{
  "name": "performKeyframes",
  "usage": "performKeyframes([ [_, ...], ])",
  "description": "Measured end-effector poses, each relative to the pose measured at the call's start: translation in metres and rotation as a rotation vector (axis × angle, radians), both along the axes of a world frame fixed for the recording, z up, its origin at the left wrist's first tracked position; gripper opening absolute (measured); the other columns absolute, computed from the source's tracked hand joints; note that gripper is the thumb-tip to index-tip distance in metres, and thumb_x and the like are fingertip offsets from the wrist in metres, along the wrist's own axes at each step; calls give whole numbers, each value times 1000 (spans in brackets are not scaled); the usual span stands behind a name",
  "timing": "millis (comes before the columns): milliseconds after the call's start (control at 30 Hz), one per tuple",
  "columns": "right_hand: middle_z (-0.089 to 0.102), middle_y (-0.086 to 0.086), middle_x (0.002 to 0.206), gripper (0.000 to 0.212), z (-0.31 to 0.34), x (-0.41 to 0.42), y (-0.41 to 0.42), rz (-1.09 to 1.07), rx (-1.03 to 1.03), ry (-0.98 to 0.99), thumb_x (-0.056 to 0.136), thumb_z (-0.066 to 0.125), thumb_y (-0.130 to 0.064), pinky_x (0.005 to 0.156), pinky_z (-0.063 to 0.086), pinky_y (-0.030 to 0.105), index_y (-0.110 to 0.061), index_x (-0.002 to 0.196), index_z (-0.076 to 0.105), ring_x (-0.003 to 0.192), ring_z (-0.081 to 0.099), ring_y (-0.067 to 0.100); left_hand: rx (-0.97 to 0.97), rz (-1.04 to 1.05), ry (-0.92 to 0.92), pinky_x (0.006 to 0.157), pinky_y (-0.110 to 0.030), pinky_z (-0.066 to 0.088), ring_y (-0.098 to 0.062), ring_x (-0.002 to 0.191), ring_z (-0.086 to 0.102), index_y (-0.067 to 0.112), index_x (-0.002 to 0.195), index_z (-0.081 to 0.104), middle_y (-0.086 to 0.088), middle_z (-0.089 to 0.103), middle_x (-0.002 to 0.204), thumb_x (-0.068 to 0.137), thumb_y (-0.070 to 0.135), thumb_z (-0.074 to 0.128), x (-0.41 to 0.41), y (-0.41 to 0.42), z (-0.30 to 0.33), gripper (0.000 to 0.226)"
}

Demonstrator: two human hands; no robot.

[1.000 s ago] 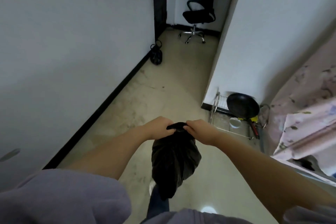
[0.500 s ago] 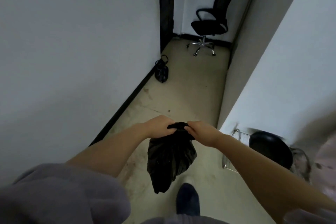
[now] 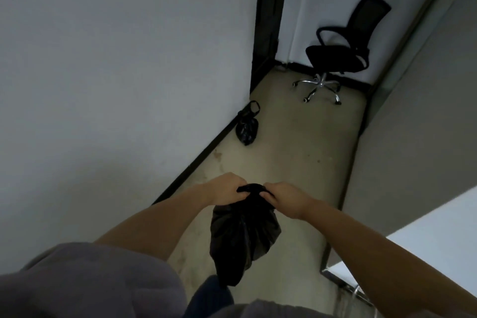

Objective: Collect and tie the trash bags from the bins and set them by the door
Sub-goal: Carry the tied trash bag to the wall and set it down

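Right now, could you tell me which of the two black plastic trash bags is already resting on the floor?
The smaller black plastic trash bag by the left wall's baseboard; the other black bag hangs from both hands.

Dim narrow corridor, grey walls (image 3: 116, 72), beige floor (image 3: 296, 150), black office chair (image 3: 340, 51).

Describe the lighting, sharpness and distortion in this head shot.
Head view: dim and flat, with no glare or hard shadows; the held bag between left hand and right hand reads nearly black, folds barely visible; soft throughout, and the chair lacks fine detail; wide-angle lens bends the wall edges and makes them lean.
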State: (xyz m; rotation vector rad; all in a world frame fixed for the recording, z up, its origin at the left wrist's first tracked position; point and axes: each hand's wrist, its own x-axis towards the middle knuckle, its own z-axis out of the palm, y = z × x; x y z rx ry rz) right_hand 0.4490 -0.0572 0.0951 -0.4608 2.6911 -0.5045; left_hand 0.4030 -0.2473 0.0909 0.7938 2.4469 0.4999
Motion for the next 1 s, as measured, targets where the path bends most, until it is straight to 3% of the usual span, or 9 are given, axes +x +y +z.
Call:
performKeyframes([
  [133, 64, 20, 99, 29, -14, -94, 12, -10, -6, 0, 102, 33, -29, 66, 30, 27, -8, 94, 53, 82, 56, 29, -8, 24, -22, 60, -25, 32, -16, 74, 49, 11, 71, 49, -4, 52, 77, 96, 24, 47, -94, 13, -14, 28],
  [233, 64, 19, 100, 33, -26, -164, 17, -37, -12, -1, 102, 33, -28, 65, 28, 26, -4, 99, 55, 84, 57, 30, -9, 4, -40, 66, -28, 35, -19, 75, 50, 20, 61, 41, -6, 53, 74, 96, 24, 47, -165, 20, -22, 36],
  [400, 63, 19, 102, 34, -38, -266, 20, -105, -3, -78, 101, 33, -29, 66, 33, 31, -3, 103, 53, 86, 58, 30, -75, -131, -77, 81, -38, 43, -37, 88, 60, 10, 74, 42, -28, 62, 95, 97, 21, 45, -273, 26, -26, 25],
  [467, 63, 19, 99, 32, -38, -304, 23, -125, -22, -83, 101, 33, -29, 64, 31, 29, -3, 98, 53, 76, 52, 24, -85, -158, -74, 79, -37, 43, -36, 90, 59, 8, 81, 48, -28, 61, 97, 98, 20, 44, -315, 32, -28, 21],
  [567, 62, 20, 93, 24, -41, -357, 26, -109, -45, -105, 102, 34, -25, 61, 27, 26, -11, 86, 45, 72, 46, 19, -116, -140, -90, 66, -31, 36, -27, 77, 53, 8, 83, 50, -23, 56, 84, 98, 20, 43, -370, 42, -38, 20],
  [700, 52, 10, 79, 26, -59, -439, 35, -81, -77, -165, 101, 34, -26, 62, 32, 28, -12, 81, 43, 70, 47, 21, -141, -55, -166, 66, -27, 32, -21, 75, 49, 10, 80, 45, -9, 48, 74, 97, 22, 42, -443, 48, -58, 22],
  [900, 43, -5, 64, 34, -97, -558, 34, 7, -178, -264, 101, 37, -28, 52, 30, 20, -19, 68, 38, 56, 40, 9, -203, 119, -214, 68, -30, 37, -30, 86, 59, 8, 80, 52, -16, 58, 86, 94, 23, 44, -550, 52, -96, 22],
  [1000, 43, 1, 61, 34, -125, -604, 27, 23, -235, -329, 100, 36, -28, 51, 26, 24, -18, 68, 37, 56, 42, 18, -237, 131, -189, 83, -33, 42, -29, 106, 54, 6, 99, 61, -16, 57, 111, 94, 25, 45, -597, 52, -109, 25],
])
